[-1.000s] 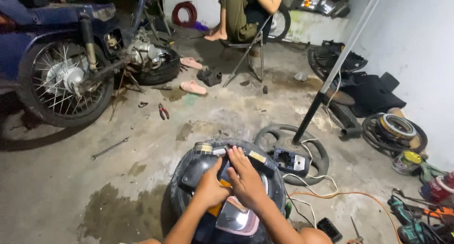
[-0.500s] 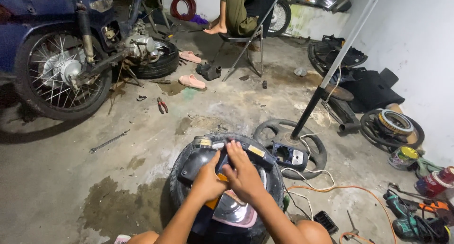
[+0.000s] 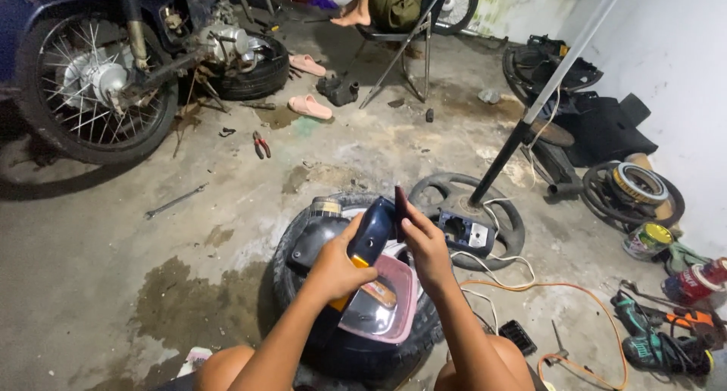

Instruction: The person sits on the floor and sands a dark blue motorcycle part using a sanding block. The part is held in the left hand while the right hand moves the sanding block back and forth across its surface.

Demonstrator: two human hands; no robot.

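My left hand (image 3: 333, 268) grips a dark blue plastic motorcycle body part (image 3: 373, 228) and tilts it upright. My right hand (image 3: 425, 248) holds the same part at its upper right edge. Both hands are over a black tyre (image 3: 303, 315) lying flat on the concrete floor. A lamp unit with a pink lens (image 3: 386, 304) rests on the tyre under the hands. A black housing with a round brass-coloured cap (image 3: 322, 217) lies at the tyre's far left.
A motorcycle's spoked wheel (image 3: 95, 84) stands far left. Pliers (image 3: 261, 144), a wrench (image 3: 176, 201) and pink sandals (image 3: 309, 105) lie on the floor. A steering wheel (image 3: 469, 213) holds a slanted pole (image 3: 530, 118). Power tools (image 3: 659, 338) and an orange cable (image 3: 568, 289) lie right. A seated person's bare foot (image 3: 351, 17) shows at the back.
The hands have lifted the blue part from flat on the tyre to upright. The lamp's pink lens is now exposed, and the camera has moved closer and lower.
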